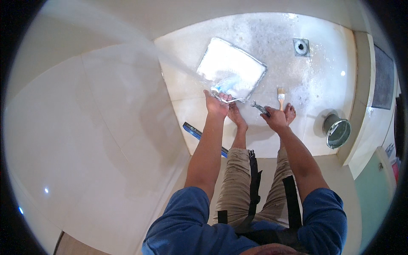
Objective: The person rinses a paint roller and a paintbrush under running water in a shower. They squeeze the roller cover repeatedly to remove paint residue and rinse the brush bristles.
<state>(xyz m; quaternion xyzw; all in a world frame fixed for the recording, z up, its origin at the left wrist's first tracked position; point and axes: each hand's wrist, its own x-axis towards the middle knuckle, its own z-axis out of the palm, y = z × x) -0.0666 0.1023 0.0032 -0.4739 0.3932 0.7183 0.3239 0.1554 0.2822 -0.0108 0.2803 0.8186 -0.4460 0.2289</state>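
I see the left grip (217, 105) clasping a blue-and-white roller (216, 89); the right grip (275, 118) wraps a dark handle (260, 108), a paintbrush (281, 96) lying just past it.

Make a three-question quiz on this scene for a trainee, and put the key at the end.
1. Which of the person's hands is nearer the white rectangular item on the floor, left or right?
2. True or false: in the picture, the bucket stands to the left of the paintbrush.
3. Beside which foot does the paintbrush lie? A: the left. B: the right. C: neither.

Key:
1. The left hand, at its near edge.
2. False; the bucket is to its right.
3. B, the right foot.
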